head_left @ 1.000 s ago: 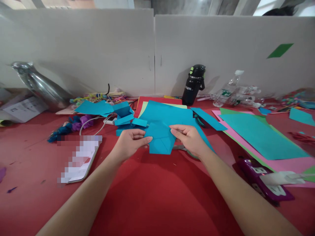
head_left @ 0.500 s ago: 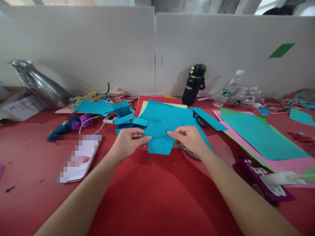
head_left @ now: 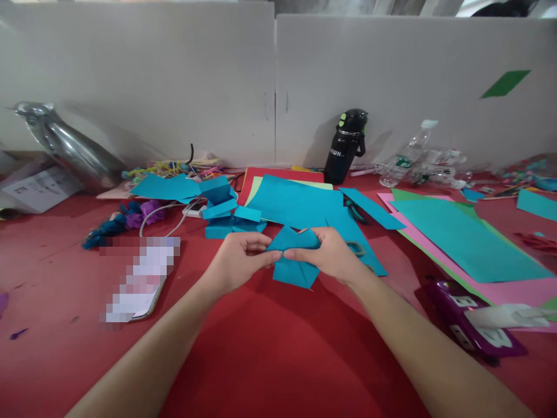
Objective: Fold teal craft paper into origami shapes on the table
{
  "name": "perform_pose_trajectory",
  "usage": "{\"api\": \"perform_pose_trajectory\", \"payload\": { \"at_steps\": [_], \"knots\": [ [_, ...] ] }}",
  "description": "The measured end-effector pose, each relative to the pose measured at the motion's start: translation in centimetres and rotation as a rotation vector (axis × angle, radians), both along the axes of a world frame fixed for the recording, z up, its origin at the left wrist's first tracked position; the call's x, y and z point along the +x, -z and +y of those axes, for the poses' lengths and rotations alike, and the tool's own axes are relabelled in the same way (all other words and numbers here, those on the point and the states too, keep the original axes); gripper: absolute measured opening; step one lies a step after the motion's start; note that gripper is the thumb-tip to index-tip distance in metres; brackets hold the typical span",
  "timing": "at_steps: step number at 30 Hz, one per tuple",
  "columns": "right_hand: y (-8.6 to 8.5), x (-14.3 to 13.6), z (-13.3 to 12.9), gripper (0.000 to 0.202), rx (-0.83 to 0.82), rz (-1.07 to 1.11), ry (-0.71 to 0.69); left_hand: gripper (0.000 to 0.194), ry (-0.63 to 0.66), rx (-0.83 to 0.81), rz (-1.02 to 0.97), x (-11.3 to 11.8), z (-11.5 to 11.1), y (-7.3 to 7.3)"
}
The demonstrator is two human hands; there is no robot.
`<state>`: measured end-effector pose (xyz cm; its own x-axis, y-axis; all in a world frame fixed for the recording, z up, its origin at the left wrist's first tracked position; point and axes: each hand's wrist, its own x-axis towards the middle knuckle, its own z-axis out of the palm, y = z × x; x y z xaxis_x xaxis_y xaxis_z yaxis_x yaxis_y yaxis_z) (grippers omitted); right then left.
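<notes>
Head view: a small folded blue paper piece (head_left: pixel 294 273) is held over the red bench (head_left: pixel 278 354), nearer the wearer than the black cylindrical bottle (head_left: pixel 340 155). Left hand (head_left: pixel 241 261) and right hand (head_left: pixel 333 255) both pinch it, thumb tips nearly meeting. Probably light and easily creased, it suits gentle holding along folded edges.

Folded paper (head_left: pixel 292 272) blue; tabletop (head_left: pixel 278 354) red; flask (head_left: pixel 340 152) black.

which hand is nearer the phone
Left. The left hand is right of the phone, on the near side of the held paper; the right hand is farther right, on the paper's other side.
</notes>
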<state>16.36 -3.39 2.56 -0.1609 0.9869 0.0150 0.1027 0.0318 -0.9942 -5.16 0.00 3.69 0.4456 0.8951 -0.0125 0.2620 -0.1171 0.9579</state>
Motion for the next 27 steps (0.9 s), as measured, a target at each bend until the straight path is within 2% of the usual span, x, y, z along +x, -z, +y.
{"api": "perform_pose_trajectory", "payload": {
  "at_steps": [6,10,16,19,22,24,27],
  "knots": [
    [-0.2,0.1,0.1,0.030,0.096,-0.072,0.112,0.027,0.013,-0.099,-0.065,-0.5,0.4,0.1],
    [-0.2,0.3,0.3,0.033,0.120,-0.076,0.134,0.027,0.018,-0.152,-0.121,-1.1,0.8,-0.5],
    [-0.4,1.1,0.3,0.038,0.076,0.014,0.197,0.032,-0.154,-0.114,-0.211,-2.2,1.5,-1.8],
    [-0.3,0.8,0.2,0.035,0.097,-0.006,0.179,0.038,-0.071,-0.098,-0.152,-1.4,1.0,-1.6],
    [-0.2,-0.1,0.1,0.030,0.128,-0.028,0.110,0.033,0.070,-0.016,-0.050,-0.2,0.3,-0.8],
    [-0.1,-0.5,0.1,0.029,0.140,-0.045,0.068,0.036,0.095,0.041,-0.020,0.2,0.1,-0.2],
    [0.0,-0.6,0.2,0.031,0.147,-0.068,0.028,0.038,0.114,0.041,-0.029,0.0,0.4,0.3]
  ]
}}
